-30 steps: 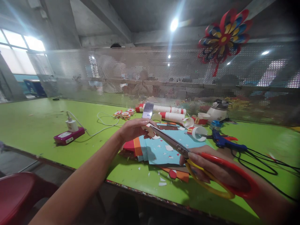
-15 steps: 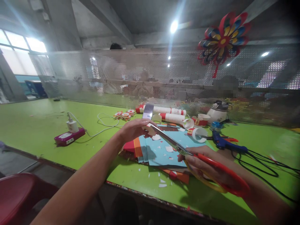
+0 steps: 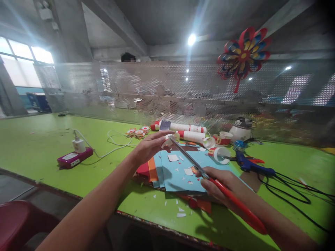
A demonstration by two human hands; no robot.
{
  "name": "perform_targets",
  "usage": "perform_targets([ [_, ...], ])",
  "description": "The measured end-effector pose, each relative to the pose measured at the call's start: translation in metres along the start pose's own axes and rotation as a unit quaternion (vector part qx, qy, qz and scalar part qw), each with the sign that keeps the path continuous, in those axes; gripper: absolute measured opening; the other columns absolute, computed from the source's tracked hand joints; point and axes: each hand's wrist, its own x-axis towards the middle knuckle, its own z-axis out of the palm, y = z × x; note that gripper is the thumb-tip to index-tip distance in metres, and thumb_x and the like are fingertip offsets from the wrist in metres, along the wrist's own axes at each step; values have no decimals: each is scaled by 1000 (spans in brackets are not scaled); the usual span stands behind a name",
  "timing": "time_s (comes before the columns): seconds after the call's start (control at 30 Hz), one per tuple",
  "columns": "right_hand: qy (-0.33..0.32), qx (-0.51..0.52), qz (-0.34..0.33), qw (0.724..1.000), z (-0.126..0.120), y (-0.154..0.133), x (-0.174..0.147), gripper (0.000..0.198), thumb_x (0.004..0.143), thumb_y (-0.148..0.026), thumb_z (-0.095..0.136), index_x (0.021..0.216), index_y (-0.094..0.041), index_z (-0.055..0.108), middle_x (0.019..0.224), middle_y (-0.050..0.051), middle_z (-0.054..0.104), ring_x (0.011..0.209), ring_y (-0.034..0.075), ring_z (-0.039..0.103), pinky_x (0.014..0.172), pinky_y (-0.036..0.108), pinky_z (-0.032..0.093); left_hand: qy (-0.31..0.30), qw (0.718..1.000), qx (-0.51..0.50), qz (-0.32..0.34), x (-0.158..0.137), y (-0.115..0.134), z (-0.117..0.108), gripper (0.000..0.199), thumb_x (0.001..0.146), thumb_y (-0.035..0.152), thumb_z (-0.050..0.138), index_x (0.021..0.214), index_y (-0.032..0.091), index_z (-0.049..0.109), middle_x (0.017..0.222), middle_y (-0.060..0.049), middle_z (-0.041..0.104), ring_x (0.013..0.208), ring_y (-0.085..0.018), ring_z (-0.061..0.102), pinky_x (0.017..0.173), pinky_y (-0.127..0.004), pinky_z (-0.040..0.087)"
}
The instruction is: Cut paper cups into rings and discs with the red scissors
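Note:
My left hand (image 3: 149, 146) is closed on a small curved white paper piece (image 3: 170, 138), held above the sheets. In my right hand (image 3: 218, 181) is a large pair of scissors (image 3: 188, 158) with red handles, and its fingers are wrapped round them. The blades point up and left, their tips at the paper piece; whether they touch it I cannot tell. Beneath lie light-blue paper sheets (image 3: 183, 177) with white and red scraps on top. Orange and red paper edges stick out at their left.
Behind the sheets are stacked paper cups (image 3: 192, 136), a phone (image 3: 164, 125) and a white jug (image 3: 240, 130). A blue glue gun (image 3: 252, 165) with black cords lies right. A purple power strip (image 3: 75, 158) with a charger stands left. A perforated metal screen (image 3: 86, 90) borders the green table (image 3: 104, 120).
The scissors have turned, and the yellow handle seen before is now hidden. The paper piece is tilted differently in my left hand. The whole view has shifted slightly.

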Motion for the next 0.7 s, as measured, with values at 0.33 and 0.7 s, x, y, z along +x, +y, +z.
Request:
perform_targets([
  [0.33, 26, -33, -1, 999, 5, 7, 3, 43, 89, -57, 43, 86, -18, 62, 66, -1, 52, 60, 14, 45, 55, 25, 34, -8, 998, 54, 24, 2, -6, -1, 31, 81, 23, 66, 112, 21, 67, 107, -11, 63, 84, -19, 61, 76, -35, 49],
  [0.7, 39, -79, 3, 996, -1, -2, -1, 38, 90, -53, 49, 89, -18, 65, 78, 4, 67, 72, 19, 59, 58, 26, 43, 15, 996, 79, 25, 2, -3, -4, 33, 80, 26, 68, 112, 19, 66, 96, -10, 65, 81, -18, 60, 76, -35, 47],
])
